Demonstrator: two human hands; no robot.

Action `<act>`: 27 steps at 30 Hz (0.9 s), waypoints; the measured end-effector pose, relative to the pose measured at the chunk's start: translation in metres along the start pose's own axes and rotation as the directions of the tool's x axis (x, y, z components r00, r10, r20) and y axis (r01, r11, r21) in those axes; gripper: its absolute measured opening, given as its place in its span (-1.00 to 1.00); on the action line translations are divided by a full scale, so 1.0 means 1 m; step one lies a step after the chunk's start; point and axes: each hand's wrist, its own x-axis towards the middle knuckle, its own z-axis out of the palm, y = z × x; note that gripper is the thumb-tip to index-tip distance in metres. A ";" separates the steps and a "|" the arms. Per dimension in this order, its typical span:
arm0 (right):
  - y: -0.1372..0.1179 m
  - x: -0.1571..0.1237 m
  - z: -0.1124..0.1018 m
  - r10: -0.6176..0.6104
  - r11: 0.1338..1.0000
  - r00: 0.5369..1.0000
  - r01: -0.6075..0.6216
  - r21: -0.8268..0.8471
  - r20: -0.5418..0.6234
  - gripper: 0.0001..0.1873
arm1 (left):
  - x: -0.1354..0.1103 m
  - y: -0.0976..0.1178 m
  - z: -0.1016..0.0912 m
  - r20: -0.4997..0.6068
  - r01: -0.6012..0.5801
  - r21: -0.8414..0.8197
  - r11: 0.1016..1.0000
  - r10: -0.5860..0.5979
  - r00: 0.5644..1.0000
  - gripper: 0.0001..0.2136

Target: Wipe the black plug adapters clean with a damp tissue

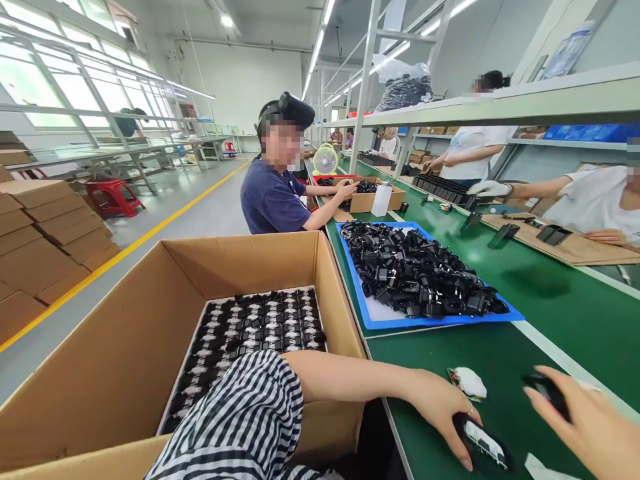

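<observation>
At the near edge of the green table [425, 343], the left hand [445, 410] has its grip closed around a black casing [484, 443] with a white part inside. To its right, the right hand [595, 420] pinches a black piece [553, 395] in its grip. Just beyond the left hand lies a white-topped circuit board [470, 383]. Farther off, a blue tray [445, 323] holds heaped black parts [405, 273]; past it sits a co-worker [275, 193].

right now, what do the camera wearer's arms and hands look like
The left arm has a black-and-white striped sleeve to about the elbow, bare below. The left hand is ungloved, perhaps with a thin ring. The blurred right hand is ungloved, no sleeve visible.
</observation>
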 end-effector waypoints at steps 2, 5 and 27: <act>-0.008 0.002 0.016 0.045 0.999 0.995 -0.047 0.021 0.088 -0.71 | -0.001 0.001 0.000 -0.024 0.018 0.043 0.999 -0.017 1.000 -0.64; -0.017 -0.001 0.022 0.077 0.997 0.983 -0.075 -0.020 0.165 -0.61 | -0.002 0.001 0.000 -0.031 0.033 0.108 0.994 -0.030 0.999 -0.61; 0.054 -0.050 -0.101 0.360 0.818 0.928 -0.364 0.445 0.097 -0.34 | 0.085 0.072 0.009 0.004 -0.048 0.534 0.844 0.054 0.999 -0.73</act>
